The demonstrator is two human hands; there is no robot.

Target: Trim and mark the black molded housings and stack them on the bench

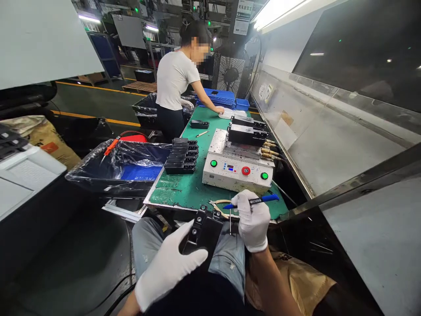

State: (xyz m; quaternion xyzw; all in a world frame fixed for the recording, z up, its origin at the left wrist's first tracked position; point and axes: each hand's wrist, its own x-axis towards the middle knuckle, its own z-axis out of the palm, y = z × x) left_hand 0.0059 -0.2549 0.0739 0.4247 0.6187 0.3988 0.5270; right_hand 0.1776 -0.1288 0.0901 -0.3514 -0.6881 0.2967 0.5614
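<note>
My left hand [169, 265], in a white glove, is wrapped round a black plastic housing [209, 232] with round metal inserts along one end. It is tilted above my lap. To the right of it, my gloved right hand [253, 224] pinches a blue marker [271, 198], held level with its tip pointing left towards the housing. Beside those fingers a thin metal rod [230, 226] stands upright; whether the hand grips it too, I cannot tell. Pliers with pale handles [219, 202] lie on the bench edge behind the housing.
A green bench [169, 189] carries a white machine [222, 177] with buttons and black housings on top. Left of it sits a row of black housings [179, 160]. A lined bin [95, 177] stands left. A co-worker [173, 81] leans over the far end.
</note>
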